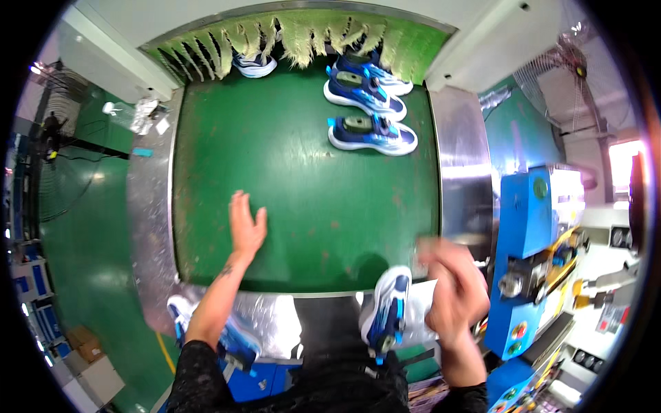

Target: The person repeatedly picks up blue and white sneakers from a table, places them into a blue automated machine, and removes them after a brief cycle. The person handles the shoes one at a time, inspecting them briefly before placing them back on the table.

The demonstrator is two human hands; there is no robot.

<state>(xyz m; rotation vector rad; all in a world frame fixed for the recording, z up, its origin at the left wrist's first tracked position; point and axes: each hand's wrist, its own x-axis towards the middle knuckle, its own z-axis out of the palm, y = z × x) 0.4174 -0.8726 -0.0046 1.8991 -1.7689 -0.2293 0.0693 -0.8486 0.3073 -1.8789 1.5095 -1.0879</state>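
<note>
My left hand [248, 226] reaches over the green conveyor belt [289, 186], fingers stretched out and holding nothing. My right hand [454, 282] is smeared by motion above the belt's front right corner, so its fingers cannot be made out. Just left of it, a blue and white sneaker [387, 310] lies across the metal front edge. Beneath my left forearm is another blue sneaker [237, 337], partly hidden, with a white-soled shoe [180, 310] beside it. Farther off on the belt's right side sits a sneaker [372, 134] with a dark green piece in its opening; a similar sneaker [361, 93] stands behind it.
Frayed green curtain strips [303, 41] hang over the belt's far end, partly covering a sneaker [255, 65] at the left and more at the right. Metal rails [465, 158] flank the belt. A blue machine [527, 213] stands at right; fans [55, 134] stand on both sides.
</note>
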